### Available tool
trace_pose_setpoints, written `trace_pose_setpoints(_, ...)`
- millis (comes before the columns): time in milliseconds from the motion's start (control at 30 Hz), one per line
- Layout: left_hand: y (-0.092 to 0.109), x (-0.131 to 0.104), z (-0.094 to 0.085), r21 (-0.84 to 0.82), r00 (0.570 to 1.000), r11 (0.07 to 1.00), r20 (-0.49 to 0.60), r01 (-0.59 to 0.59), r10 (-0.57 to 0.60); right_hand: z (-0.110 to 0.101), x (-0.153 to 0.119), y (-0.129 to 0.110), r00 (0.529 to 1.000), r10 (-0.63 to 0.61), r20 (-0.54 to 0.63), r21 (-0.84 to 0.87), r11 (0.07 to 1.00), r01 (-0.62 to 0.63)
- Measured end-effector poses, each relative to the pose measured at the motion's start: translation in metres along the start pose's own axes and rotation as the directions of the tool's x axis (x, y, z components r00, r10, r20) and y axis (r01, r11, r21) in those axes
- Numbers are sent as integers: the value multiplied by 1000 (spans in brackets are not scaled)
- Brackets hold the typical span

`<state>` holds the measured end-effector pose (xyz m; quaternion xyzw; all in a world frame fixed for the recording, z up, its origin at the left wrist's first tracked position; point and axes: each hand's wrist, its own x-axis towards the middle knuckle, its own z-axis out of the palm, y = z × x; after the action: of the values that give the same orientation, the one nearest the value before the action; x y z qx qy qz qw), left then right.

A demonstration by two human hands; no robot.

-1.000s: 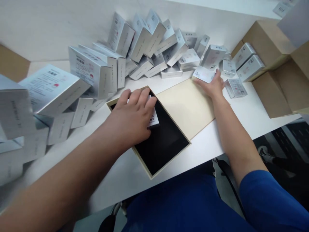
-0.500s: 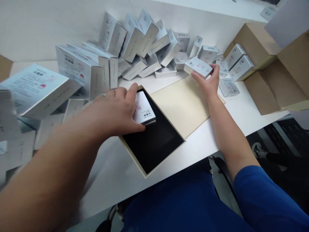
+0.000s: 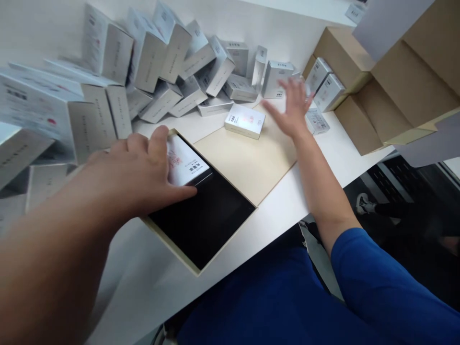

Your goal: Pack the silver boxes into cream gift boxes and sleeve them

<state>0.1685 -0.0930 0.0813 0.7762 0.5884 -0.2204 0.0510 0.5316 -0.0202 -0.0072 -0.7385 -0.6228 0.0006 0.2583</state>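
A cream-coloured gift box [image 3: 230, 239] with a black inside lies open on the table. Its cream lid flap [image 3: 247, 158] is spread flat to the right. In the far left end of the black inside sits a small white carton [image 3: 187, 165] with red and black print. My left hand [image 3: 143, 167] is around this carton, thumb on the near side and fingers on the far side. Another white carton [image 3: 245, 120] rests on the lid flap. Right of it, my right hand [image 3: 293, 108] is raised with fingers spread, holding nothing and somewhat blurred.
Stacked silver-white cartons [image 3: 158, 52] lean along the wall at the back and left. On the right stands an open brown cardboard box [image 3: 362, 124], with white cartons [image 3: 323, 84] beside it. The white table's front edge runs just before my body.
My right hand has let go of its carton, now lying on the lid flap, and opened. My left hand has lowered its carton into the gift box's end. The view has shifted right.
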Motion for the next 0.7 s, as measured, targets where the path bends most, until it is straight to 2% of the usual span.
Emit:
trace_pose_setpoints(33, 2, -1, -3, -3, 1000, 1000, 13, 11, -11, -9, 3, 13, 989, 103, -103, -10, 994, -104)
trace_pose_setpoints(67, 3, -3, -5, -6, 999, 1000, 25, 22, -21, -17, 6, 27, 955, 225, -191, -14, 973, -232)
trace_pose_setpoints(133, 6, -6, -9, -19, 999, 999, 40, 36, -35, -31, 5, 52, 833, 481, -272, -26, 862, -506)
trace_pose_setpoints(200, 7, -10, -10, -32, 998, 999, 48, 42, -41, -39, 0, 67, 714, 663, -225, -53, 723, -689)
trace_pose_setpoints(233, 7, -12, -9, -37, 998, 998, 49, 45, -43, -40, -2, 72, 681, 710, -179, -63, 683, -728)
trace_pose_setpoints(267, 6, -13, -8, -38, 998, 998, 48, 46, -45, -40, -3, 74, 670, 730, -135, -65, 669, -741)
trace_pose_setpoints(333, 4, -14, -4, -31, 997, 998, 55, 57, -55, -37, -4, 76, 700, 710, -80, -56, 698, -714)
trace_pose_setpoints(467, -1, -14, 3, -22, 996, 998, 69, 57, -56, -28, 4, 85, 798, 603, 5, -23, 798, -603)
trace_pose_setpoints(567, -5, -14, 6, -27, 998, 999, 66, 20, -19, -27, 8, 85, 853, 522, -5, 11, 853, -521)
trace_pose_setpoints(633, -6, -14, 8, -30, 998, 999, 66, 25, -23, -32, 6, 70, 903, 424, -68, 19, 906, -424)
trace_pose_setpoints(700, -6, -16, 10, -54, 1000, 999, 19, 3, -1, -37, 0, 42, 958, 252, -133, 7, 967, -254)
